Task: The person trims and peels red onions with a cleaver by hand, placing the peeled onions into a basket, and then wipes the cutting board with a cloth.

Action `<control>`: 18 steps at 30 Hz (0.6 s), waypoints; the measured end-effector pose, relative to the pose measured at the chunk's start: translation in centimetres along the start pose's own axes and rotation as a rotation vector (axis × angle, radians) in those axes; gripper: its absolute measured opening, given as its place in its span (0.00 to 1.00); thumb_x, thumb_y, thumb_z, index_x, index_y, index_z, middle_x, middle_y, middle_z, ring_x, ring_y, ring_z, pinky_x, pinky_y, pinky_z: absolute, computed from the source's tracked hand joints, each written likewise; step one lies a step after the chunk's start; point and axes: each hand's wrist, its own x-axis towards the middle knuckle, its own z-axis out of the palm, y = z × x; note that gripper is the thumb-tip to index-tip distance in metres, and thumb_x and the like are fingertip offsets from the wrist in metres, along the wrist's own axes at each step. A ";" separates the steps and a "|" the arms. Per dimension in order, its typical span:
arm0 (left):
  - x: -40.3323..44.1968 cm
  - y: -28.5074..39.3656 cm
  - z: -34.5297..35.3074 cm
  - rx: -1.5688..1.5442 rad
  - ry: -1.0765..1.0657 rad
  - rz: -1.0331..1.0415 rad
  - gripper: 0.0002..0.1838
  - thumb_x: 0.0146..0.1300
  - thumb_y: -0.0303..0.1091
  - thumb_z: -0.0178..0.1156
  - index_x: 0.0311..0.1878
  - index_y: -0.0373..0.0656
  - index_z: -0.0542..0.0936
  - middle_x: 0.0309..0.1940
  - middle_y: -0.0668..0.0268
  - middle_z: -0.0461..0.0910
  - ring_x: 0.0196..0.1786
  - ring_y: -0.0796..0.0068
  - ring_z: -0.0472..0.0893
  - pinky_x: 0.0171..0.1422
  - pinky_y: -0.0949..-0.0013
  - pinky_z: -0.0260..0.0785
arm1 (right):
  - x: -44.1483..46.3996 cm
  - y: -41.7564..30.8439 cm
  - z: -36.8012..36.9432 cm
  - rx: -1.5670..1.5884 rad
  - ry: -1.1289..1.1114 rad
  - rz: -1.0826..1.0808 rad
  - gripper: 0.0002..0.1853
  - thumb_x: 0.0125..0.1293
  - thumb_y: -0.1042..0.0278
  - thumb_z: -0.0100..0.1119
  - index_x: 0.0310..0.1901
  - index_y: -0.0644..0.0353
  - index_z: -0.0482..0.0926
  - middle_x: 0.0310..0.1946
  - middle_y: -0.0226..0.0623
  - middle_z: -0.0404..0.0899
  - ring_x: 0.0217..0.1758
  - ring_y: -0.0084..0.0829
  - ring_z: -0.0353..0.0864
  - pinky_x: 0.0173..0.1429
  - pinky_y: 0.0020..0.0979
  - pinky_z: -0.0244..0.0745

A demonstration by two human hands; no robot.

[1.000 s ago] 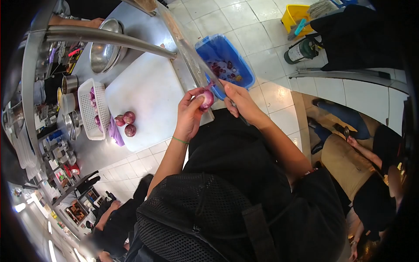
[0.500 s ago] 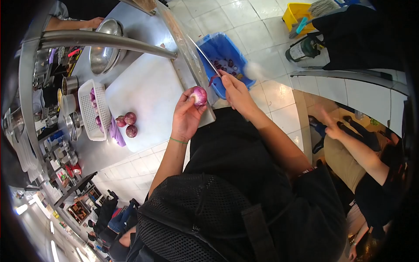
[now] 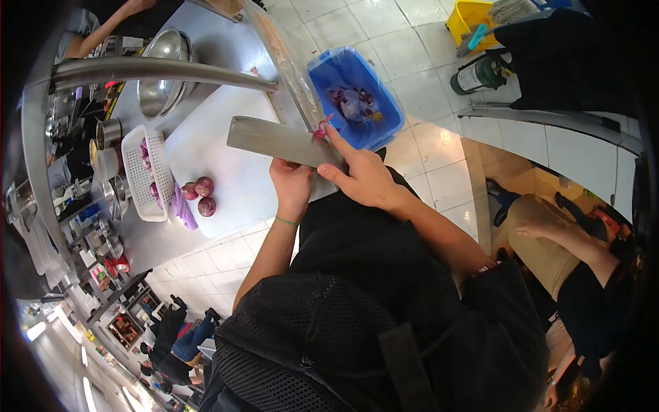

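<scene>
My right hand (image 3: 364, 175) grips a wide-bladed knife (image 3: 271, 141), its blade lying flat across and pointing left over the cutting board's corner. A strip of red peel (image 3: 322, 127) hangs at the blade near my right fingers. Under the blade is my left hand (image 3: 292, 182), its fingers curled; the red onion it held earlier is mostly hidden behind the knife. Three red onions (image 3: 204, 186) rest on the white cutting board (image 3: 233, 158). Beside them are a purple cloth (image 3: 182, 209) and a white perforated basket (image 3: 158, 172) with onions inside.
A blue bin (image 3: 388, 130) holding peels stands on the floor beyond the table edge. Metal bowls (image 3: 155, 96) sit behind a steel rail (image 3: 165, 69). A yellow bucket (image 3: 458, 26) and green cylinder (image 3: 471, 77) are at upper right. People stand at lower left and right.
The knife has swung from pointing away over the bin to lying across my left hand. My right hand has come in to my left. Something pale has dropped into the bin.
</scene>
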 end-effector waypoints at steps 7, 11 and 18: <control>0.1 -0.3 -0.3 -0.040 -0.016 0.004 0.18 0.61 0.15 0.66 0.55 0.34 0.78 0.50 0.62 0.84 0.51 0.73 0.84 0.56 0.68 0.78 | 0.6 2.1 0.6 0.139 -0.007 -0.070 0.43 0.74 0.36 0.57 0.78 0.60 0.64 0.19 0.42 0.75 0.21 0.38 0.77 0.32 0.37 0.74; -0.3 -0.2 0.3 -0.026 -0.066 0.001 0.21 0.63 0.17 0.68 0.59 0.33 0.77 0.50 0.62 0.83 0.52 0.72 0.83 0.60 0.68 0.77 | 1.1 3.2 0.1 0.778 -0.133 0.139 0.38 0.79 0.38 0.51 0.77 0.60 0.66 0.16 0.28 0.67 0.16 0.23 0.66 0.23 0.27 0.64; -0.2 0.0 -0.5 -0.158 -0.198 0.006 0.23 0.68 0.20 0.66 0.65 0.33 0.75 0.57 0.61 0.79 0.58 0.70 0.81 0.64 0.65 0.77 | 0.8 2.6 -0.5 0.807 0.029 0.157 0.37 0.82 0.39 0.46 0.77 0.63 0.65 0.17 0.21 0.63 0.15 0.15 0.61 0.20 0.23 0.57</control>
